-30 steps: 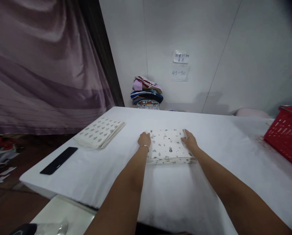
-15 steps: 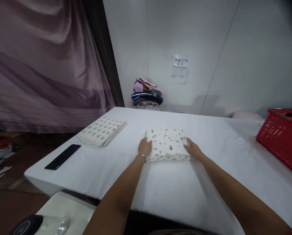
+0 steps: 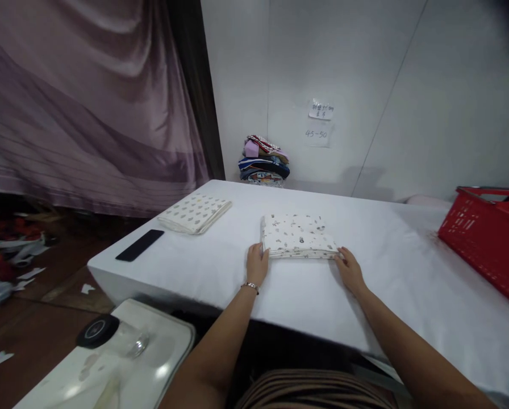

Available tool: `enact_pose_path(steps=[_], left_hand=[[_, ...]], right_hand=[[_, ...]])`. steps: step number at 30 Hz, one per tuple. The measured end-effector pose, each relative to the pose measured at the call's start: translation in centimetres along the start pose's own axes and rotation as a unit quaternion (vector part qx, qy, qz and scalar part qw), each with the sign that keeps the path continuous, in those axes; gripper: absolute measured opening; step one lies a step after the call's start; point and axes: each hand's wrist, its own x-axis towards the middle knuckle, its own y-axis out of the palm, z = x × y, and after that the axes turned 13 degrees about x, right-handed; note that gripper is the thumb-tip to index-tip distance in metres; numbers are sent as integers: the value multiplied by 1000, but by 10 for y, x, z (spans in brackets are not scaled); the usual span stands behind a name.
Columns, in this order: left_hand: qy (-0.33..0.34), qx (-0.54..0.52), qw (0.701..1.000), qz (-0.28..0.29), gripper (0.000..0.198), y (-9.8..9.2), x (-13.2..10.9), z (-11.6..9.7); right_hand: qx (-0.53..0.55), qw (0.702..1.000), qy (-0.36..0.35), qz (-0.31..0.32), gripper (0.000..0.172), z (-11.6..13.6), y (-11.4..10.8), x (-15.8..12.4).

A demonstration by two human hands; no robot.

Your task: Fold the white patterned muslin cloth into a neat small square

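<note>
A folded white cloth [image 3: 299,234] with small dark printed figures lies flat on the white-covered table [image 3: 297,289]. Its layered edge faces me. At the near left corner my left hand [image 3: 257,266], with a bracelet on its wrist, has thumb and fingers closed on the cloth. My right hand [image 3: 350,271] pinches the near right corner between thumb and fingers. Further left rests a second folded cloth [image 3: 195,213], white with a repeated grey print. Some of my fingertips are hidden at the cloth's edges.
A dark flat slab [image 3: 140,245] lies near the table's left edge. At the right stands a red plastic basket [image 3: 488,238]. Folded fabrics [image 3: 263,165] are piled by the wall. Below left, a white surface [image 3: 161,341] holds a clear container with a black lid [image 3: 97,331].
My hands have slid from the cloth's sides toward its near corners. The view has shifted, showing more of the white surface at lower left. The cloth stays folded.
</note>
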Motion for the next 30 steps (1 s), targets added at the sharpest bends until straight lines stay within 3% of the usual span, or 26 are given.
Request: enact_pose_path(steps=[3, 7, 12, 17, 24, 30], left_hand=[[47, 20, 998, -31, 27, -2, -3, -1], [103, 36, 994, -23, 25, -7, -6, -6], [-1, 44, 998, -42, 14, -8, -4, -4], [-32, 65, 997, -36, 8, -7, -3, -3], [-30, 59, 998, -22, 12, -10, -4, -5], [-31, 50, 998, -12, 15, -10, -3, -4]], right_hand=[[-12, 999, -46, -19, 28, 4, -2, -7], [-37, 987, -154, -3, 24, 14, 0, -13], [-25, 975, -211, 61, 20, 33, 25, -14], [-18, 949, -280, 142, 19, 69, 77, -5], [-108, 929, -235, 265, 18, 115, 147, 2], [-211, 919, -163, 290, 18, 121, 169, 3]])
